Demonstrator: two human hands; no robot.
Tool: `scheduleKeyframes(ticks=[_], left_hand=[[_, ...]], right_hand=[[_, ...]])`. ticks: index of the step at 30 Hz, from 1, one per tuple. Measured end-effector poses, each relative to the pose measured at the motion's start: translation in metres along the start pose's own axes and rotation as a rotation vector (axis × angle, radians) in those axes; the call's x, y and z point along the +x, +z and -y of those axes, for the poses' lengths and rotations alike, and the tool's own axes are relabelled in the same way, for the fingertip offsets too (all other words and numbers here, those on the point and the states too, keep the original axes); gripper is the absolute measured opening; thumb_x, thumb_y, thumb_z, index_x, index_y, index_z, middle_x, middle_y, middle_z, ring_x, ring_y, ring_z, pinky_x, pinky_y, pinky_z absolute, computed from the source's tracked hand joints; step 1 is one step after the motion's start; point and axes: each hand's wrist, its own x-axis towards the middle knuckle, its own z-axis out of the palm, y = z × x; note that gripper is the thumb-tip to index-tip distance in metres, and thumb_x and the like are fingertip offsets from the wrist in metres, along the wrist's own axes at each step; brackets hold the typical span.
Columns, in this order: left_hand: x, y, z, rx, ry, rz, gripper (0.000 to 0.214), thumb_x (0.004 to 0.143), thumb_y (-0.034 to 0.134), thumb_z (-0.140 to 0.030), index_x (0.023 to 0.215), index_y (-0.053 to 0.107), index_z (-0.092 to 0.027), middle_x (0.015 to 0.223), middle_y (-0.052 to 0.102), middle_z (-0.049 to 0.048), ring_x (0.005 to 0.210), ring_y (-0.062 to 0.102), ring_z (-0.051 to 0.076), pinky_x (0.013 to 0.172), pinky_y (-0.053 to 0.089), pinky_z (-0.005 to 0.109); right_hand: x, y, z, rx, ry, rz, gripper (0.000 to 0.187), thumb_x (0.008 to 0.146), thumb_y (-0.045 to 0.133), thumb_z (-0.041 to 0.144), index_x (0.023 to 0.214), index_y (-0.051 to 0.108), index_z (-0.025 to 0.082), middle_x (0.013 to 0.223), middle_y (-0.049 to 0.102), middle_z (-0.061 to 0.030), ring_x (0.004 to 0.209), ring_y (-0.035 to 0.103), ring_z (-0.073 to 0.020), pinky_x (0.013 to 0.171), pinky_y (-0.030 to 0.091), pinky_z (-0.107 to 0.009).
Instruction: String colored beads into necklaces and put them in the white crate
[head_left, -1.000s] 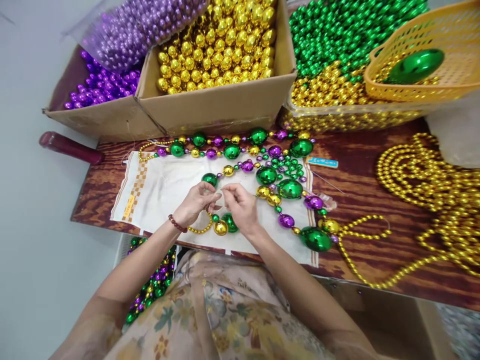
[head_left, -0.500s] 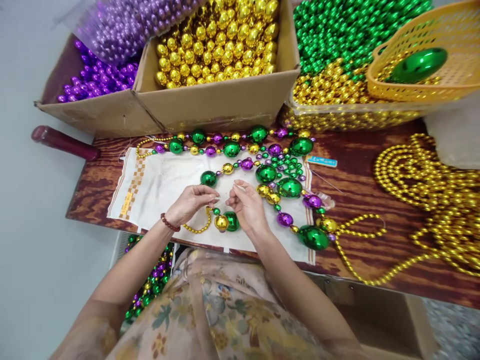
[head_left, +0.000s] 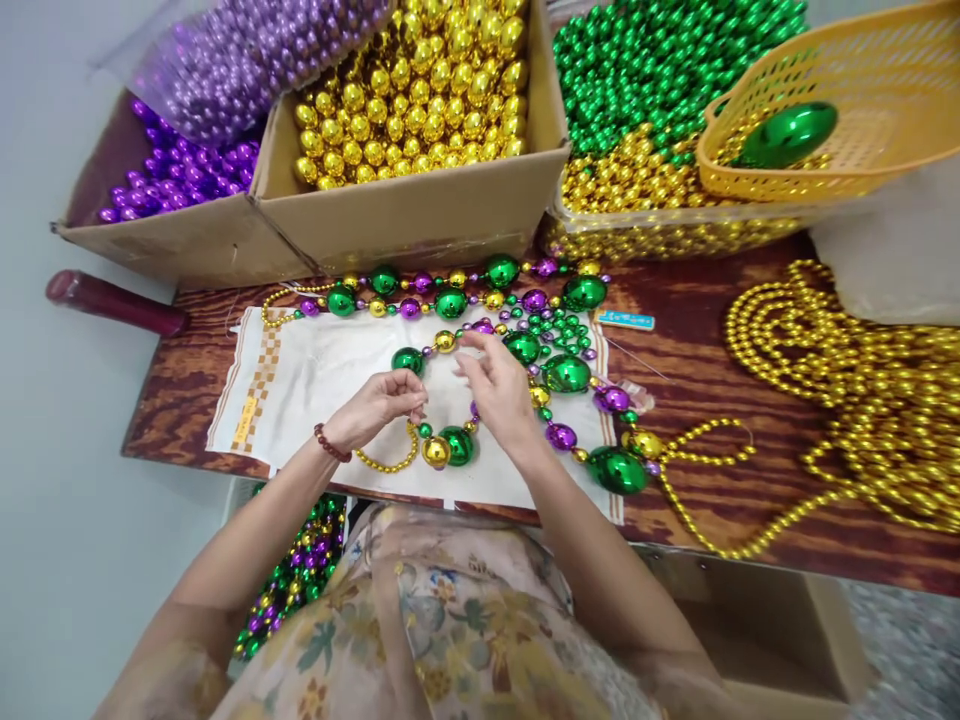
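My left hand is closed in a pinch over the white towel, on what looks like the thin thread of a bead strand; little of the thread shows. Just below hang a loop of small gold beads, a large gold bead and a large green bead. My right hand is raised to the right, its thumb and forefinger apart with nothing visible between them. Beyond its fingertips lie a gold bead and a green bead. Part of the strand is hidden behind this hand.
The white towel covers part of the wooden table. Finished-looking bead strands lie along its far side. Boxes of purple beads and gold beads stand behind, beside a yellow basket. Gold bead chains lie right.
My right hand has parted its thumb and forefinger from a pinch and moved slightly up, away from my left hand. My left hand stays pinched. The whole view has shifted slightly.
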Motion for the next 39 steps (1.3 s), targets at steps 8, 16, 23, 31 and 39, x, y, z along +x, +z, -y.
scheduleKeyframes(ticks=[8, 16, 23, 31, 39], left_hand=[[-0.001, 0.000, 0.000, -0.033, 0.020, 0.042, 0.031, 0.073, 0.084, -0.032, 0.080, 0.060, -0.014, 0.062, 0.063, -0.0011, 0.057, 0.060, 0.010, 0.064, 0.048, 0.023], [-0.001, -0.004, -0.009, 0.078, -0.003, 0.070, 0.026, 0.072, 0.084, -0.028, 0.076, 0.063, -0.013, 0.068, 0.069, 0.0026, 0.065, 0.065, 0.011, 0.068, 0.049, 0.024], [0.000, 0.000, -0.010, 0.127, 0.024, 0.092, 0.024, 0.068, 0.083, -0.020, 0.072, 0.060, -0.013, 0.070, 0.068, 0.0020, 0.065, 0.066, 0.012, 0.066, 0.052, 0.024], [-0.005, 0.003, 0.007, 0.313, 0.291, -0.034, 0.017, 0.082, 0.072, -0.027, 0.077, 0.059, -0.017, 0.077, 0.064, 0.0031, 0.067, 0.061, 0.013, 0.063, 0.049, 0.025], [-0.003, 0.004, 0.021, 0.331, 0.381, -0.184, 0.021, 0.080, 0.076, -0.032, 0.075, 0.062, -0.017, 0.081, 0.065, 0.0040, 0.068, 0.059, 0.013, 0.063, 0.048, 0.025]], right_hand=[[-0.028, 0.005, -0.002, -0.335, -0.178, 0.406, 0.019, 0.088, 0.053, 0.012, 0.093, 0.069, 0.021, 0.086, 0.072, -0.0013, 0.061, 0.063, -0.0127, 0.060, 0.043, -0.024], [-0.036, -0.020, 0.013, -0.440, -0.324, 0.441, 0.019, 0.094, 0.057, 0.022, 0.088, 0.075, 0.023, 0.087, 0.077, -0.0029, 0.074, 0.068, -0.0163, 0.064, 0.042, -0.025], [-0.032, -0.018, 0.004, 0.102, 0.120, 0.516, 0.022, 0.089, 0.062, 0.038, 0.084, 0.073, 0.019, 0.073, 0.072, -0.0015, 0.048, 0.059, -0.0104, 0.044, 0.041, -0.021], [-0.025, 0.006, -0.010, 0.403, 0.454, 0.419, 0.023, 0.071, 0.072, 0.035, 0.084, 0.072, 0.017, 0.060, 0.067, 0.0031, 0.035, 0.049, -0.0052, 0.033, 0.030, -0.015], [-0.023, 0.011, -0.003, 0.400, 0.524, 0.375, 0.024, 0.066, 0.074, 0.036, 0.079, 0.072, 0.016, 0.064, 0.067, 0.0015, 0.040, 0.046, -0.0037, 0.035, 0.027, -0.015]])
